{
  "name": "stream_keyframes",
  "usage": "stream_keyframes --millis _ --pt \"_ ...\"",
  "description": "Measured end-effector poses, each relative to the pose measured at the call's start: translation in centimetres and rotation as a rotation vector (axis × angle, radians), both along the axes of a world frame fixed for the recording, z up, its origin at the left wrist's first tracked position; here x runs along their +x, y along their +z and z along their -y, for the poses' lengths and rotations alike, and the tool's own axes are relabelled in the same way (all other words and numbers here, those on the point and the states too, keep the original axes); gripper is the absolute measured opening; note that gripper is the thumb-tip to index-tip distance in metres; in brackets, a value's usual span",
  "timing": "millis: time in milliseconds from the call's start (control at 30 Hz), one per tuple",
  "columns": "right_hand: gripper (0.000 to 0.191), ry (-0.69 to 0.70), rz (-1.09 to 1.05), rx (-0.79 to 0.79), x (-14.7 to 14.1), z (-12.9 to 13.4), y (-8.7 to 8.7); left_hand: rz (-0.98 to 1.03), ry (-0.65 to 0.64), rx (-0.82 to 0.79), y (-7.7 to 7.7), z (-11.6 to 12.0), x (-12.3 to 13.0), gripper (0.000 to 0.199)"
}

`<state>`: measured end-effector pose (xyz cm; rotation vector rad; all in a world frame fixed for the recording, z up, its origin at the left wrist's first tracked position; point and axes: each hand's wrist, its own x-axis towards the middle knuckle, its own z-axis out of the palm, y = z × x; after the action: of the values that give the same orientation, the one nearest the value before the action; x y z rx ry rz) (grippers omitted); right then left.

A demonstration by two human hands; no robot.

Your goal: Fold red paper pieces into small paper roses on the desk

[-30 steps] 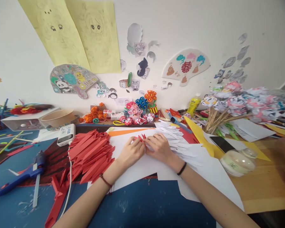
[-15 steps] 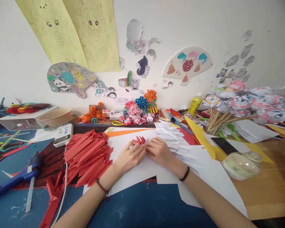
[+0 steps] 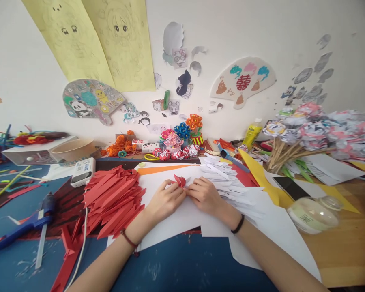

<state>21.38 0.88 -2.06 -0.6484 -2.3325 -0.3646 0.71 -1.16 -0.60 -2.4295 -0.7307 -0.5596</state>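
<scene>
Both hands meet over the white paper sheets [image 3: 170, 227] at the middle of the table. Red folded paper [image 3: 179, 179], its pointed petals fanned like a small flower, shows above the fingers of my left hand [image 3: 169, 198], which pinch it from below. My right hand [image 3: 204, 196] is closed too, its fingertips pressed at the paper's lower right side; the contact point is mostly hidden. Left of my left hand lies a heap of red folded paper strips [image 3: 114, 198]. White folded paper strips [image 3: 220, 176] are piled just beyond my right hand.
A blue glue gun [image 3: 42, 217] lies at left, near a white power strip [image 3: 83, 172] with its cable. At right are a phone [image 3: 288, 187], a clear jar [image 3: 313, 215] and paper flowers on sticks [image 3: 310, 125]. Small craft flowers [image 3: 182, 134] line the wall.
The red paper's points have turned and now look closer together between my fingers. Both hands stay nearly in place. The view has shifted slightly.
</scene>
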Motion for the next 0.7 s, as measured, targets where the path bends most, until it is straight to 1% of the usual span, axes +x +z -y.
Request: stream_keyframes --millis 133,400,533,700 --pt "0.027 0.010 -0.003 0.007 0.06 0.00 0.01 0.039 -0.013 0.007 0.05 0.05 0.02 0.016" --pt "0.028 0.011 0.054 0.082 -0.01 0.33 0.18 0.199 -0.011 -0.099 -0.14 0.15 -0.54 0.017" --pt "0.028 0.010 0.080 0.107 -0.14 0.55 0.45 0.209 -0.020 -0.104 -0.06 0.12 -0.60 0.018" --pt "0.029 0.034 0.141 0.177 -0.09 0.49 0.51 0.189 -0.049 -0.084 0.16 0.04 -0.52 0.015"
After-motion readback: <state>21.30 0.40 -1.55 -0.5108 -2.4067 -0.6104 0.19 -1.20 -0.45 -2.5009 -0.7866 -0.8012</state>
